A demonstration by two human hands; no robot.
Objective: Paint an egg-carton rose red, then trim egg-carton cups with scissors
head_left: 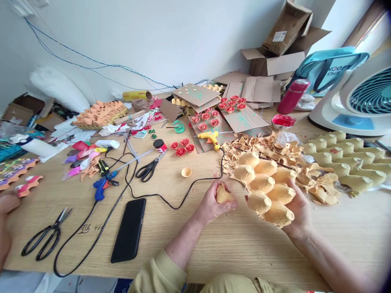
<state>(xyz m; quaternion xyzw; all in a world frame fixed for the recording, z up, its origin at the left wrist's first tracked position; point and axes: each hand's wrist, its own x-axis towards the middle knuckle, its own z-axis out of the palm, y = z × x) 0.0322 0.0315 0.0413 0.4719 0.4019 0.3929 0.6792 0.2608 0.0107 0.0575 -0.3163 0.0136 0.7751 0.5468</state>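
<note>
A torn-off egg carton cup [224,194] of tan pulp is held in my left hand [214,205], its fingers curled round it. My right hand [301,211] grips a larger piece of egg carton [264,187] by its right side, with several rounded cups facing up toward me. The two pieces are apart, with a small gap between them. Behind the carton lies a heap of torn pulp scraps [275,150]. A single cut cup [186,172] stands on the table to the left of my left hand.
A yellow glue gun [210,139] and its black cord lie beyond my hands, near red paper roses [182,146]. Leftward are a blue glue gun [100,188], scissors [45,236] and a phone [128,230]. Egg trays [348,158] and a fan [360,93] stand right. Another person's hand [7,203] shows far left.
</note>
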